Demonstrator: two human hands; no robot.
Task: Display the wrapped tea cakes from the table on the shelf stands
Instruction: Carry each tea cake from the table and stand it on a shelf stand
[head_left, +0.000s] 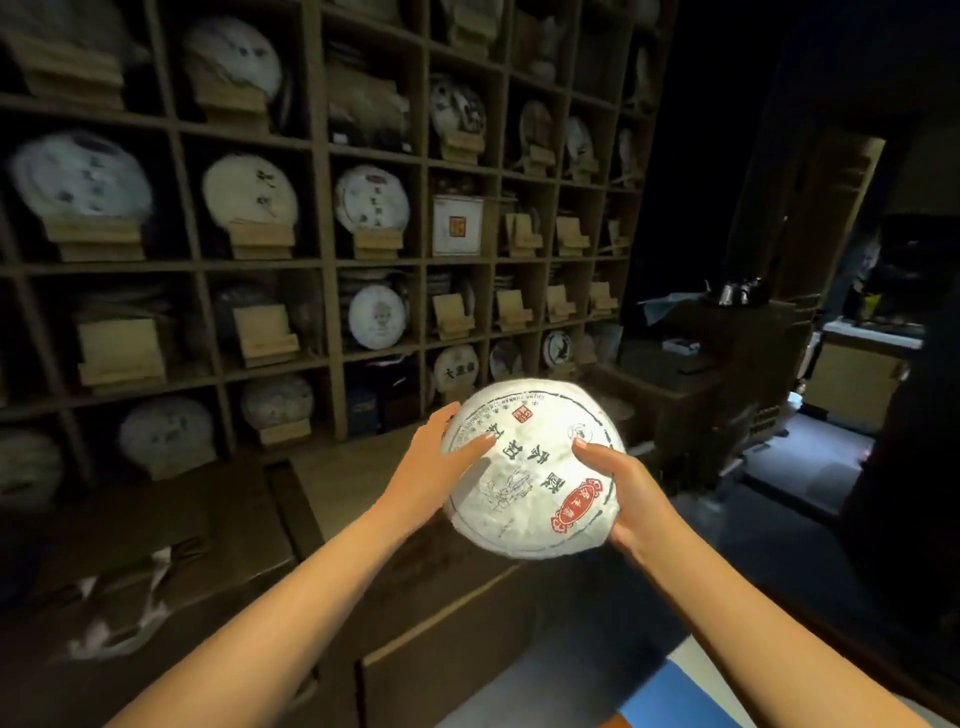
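A round tea cake (530, 483) in white paper with green and red printing is held in front of me, face up, with its print upside down to me. My left hand (436, 462) grips its left edge, thumb on top. My right hand (618, 493) grips its right edge, thumb lying on the face. Behind it rises a dark wooden shelf (327, 208) of square compartments. Several compartments hold bare wooden stands, such as one stand (452, 317) in the middle row and another stand (265, 335) to its left.
Many compartments hold wrapped tea cakes on stands, like one tea cake (376, 317). A white box (457, 226) fills one cell. Low wooden cabinets (441, 639) stand below the shelf. A dark counter (727, 338) with a kettle is at the right.
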